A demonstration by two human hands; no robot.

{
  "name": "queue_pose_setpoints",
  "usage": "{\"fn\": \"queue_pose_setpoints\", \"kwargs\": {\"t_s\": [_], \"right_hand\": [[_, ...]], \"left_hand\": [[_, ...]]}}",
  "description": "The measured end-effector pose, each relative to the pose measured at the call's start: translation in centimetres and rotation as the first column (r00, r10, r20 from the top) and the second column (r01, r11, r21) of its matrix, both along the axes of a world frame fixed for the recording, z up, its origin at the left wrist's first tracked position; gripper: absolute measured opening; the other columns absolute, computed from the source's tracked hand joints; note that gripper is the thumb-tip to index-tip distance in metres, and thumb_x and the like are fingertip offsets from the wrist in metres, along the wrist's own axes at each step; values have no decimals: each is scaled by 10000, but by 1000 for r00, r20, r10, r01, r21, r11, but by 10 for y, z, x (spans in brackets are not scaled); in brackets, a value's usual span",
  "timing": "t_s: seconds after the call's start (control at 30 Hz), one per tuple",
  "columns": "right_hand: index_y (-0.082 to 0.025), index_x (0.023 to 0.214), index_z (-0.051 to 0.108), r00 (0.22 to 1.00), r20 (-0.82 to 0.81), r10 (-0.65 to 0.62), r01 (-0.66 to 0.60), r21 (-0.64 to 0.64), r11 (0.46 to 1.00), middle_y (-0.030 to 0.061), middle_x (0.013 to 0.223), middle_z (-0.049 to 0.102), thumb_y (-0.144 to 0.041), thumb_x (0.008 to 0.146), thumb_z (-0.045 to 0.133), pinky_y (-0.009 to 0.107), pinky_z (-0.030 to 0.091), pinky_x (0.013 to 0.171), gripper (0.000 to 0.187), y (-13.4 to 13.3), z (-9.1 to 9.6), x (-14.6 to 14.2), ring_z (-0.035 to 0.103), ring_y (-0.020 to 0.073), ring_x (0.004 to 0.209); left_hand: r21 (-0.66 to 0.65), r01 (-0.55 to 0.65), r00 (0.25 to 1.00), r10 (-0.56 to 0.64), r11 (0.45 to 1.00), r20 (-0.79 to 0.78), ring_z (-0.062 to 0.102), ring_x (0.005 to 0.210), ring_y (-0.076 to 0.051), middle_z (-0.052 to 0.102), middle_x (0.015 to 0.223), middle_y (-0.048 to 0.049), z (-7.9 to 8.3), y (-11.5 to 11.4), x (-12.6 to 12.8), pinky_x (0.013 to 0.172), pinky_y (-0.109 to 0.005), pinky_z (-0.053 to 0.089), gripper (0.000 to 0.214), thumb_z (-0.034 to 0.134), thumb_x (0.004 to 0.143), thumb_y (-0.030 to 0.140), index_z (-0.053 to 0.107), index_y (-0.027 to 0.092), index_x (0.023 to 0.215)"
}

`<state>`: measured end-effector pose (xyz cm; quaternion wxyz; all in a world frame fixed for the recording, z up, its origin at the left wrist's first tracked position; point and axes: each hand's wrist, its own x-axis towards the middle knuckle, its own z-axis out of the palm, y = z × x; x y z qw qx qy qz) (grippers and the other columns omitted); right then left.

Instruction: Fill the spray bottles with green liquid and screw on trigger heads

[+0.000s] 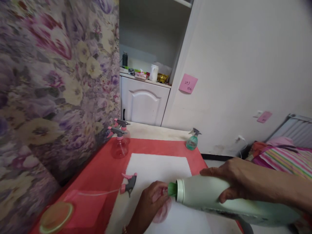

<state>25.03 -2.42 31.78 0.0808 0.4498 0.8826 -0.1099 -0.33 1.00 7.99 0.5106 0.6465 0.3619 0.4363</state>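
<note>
Far left, a round green-rimmed lid (pixel 56 217) lies flat on the red table cover (pixel 102 169), on no bottle. At the back, two clear pink spray bottles (pixel 120 143) stand with their heads on. A pink-and-grey trigger head (pixel 129 184) lies on the white cloth (pixel 158 165), its thin clear tube trailing left, so unscrewing looks done.

Your left hand (pixel 148 204) has its fingers curled tight round the small pink bottle (pixel 162 208). The bottle is translucent plastic, sits on the cloth at front centre and is mostly hidden. A green spout (pixel 172 189) meets its mouth. Behind, a teal sprayer (pixel 192 140) stands capped.

The big bottle (pixel 219 198) is pale green, smooth and opaque, tipped near level. Your right hand (pixel 231 182) clamps its body, fingers over, thumb under.

Flow and fill level: cannot tell. Filling reads as underway. Refitting the head is left.
</note>
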Motion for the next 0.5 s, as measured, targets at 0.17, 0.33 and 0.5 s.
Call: {"fn": "queue_pose_setpoints", "kwargs": {"t_s": [0.17,0.33,0.5], "right_hand": [[-225,1329,579,1000,-14,-27,27,-50,998,38,730,718,-594,859,586,240,437,498,597,1,0,-1,658,188,592],[-259,1342,560,1000,16,-24,24,-51,998,43,762,734,-613,850,585,241,438,505,606,2,-3,0,663,189,599],[-251,1310,586,999,11,-50,50,-76,996,44,766,747,-602,852,590,240,452,505,577,1,3,-5,685,203,619]], "left_hand": [[13,-8,1000,8,1000,0,658,924,-204,715,945,-44,2,-1,-1,846,-278,485,212,626,853,375,696,203,956],[34,-35,999,36,999,-26,662,893,-211,730,929,-49,6,-2,-1,836,-290,489,221,637,835,387,708,204,939],[45,-25,999,26,999,-22,659,913,-219,719,929,-52,4,0,-1,836,-294,484,221,634,838,384,706,204,945]]}}
